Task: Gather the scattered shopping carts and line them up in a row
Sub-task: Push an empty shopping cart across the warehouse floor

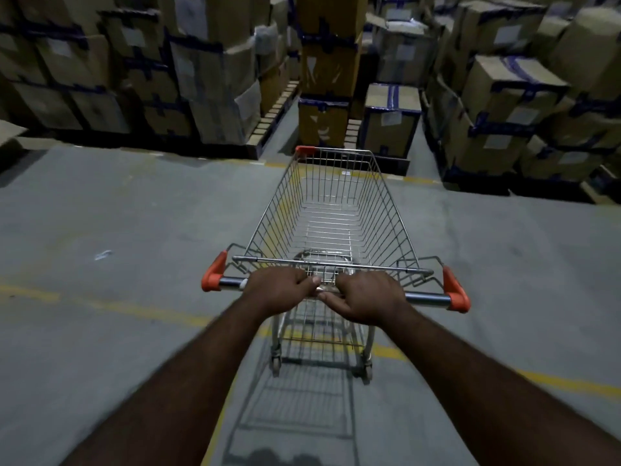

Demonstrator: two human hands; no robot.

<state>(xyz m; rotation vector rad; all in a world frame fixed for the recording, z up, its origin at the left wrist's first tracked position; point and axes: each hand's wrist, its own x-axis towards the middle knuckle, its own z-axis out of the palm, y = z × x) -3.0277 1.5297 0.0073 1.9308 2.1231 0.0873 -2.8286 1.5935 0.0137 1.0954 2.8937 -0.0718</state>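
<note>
Both hands grip the handle bar [426, 299] of one shopping cart [391, 216]. The left hand [280, 285] is curled around the bar a little left of its middle. The right hand [368, 299] is curled around it a little right of the middle, and the two thumbs are almost touching. The cart stands on the grey floor [117, 213], about in the middle of the open part. Its empty wire basket [329, 227] points to the far edge of the floor, where the stacked cardboard boxes [504, 105] begin. The rear wheels [275, 359] are close to a yellow line [134, 309] painted across the floor. No other cart shows in this view, so I cannot tell where the row is.

The step in hand seems to be driving this cart to the row. To do it well, I think the hands should sit wider apart, nearer to the orange end caps [212, 279], because hands close together steer the cart less exactly. The nose is already near the boxes at the far edge, so the turn should begin early, with a push on one side and a pull on the other. A slow speed is wise, since the light is dim and the wheels may swing
</note>
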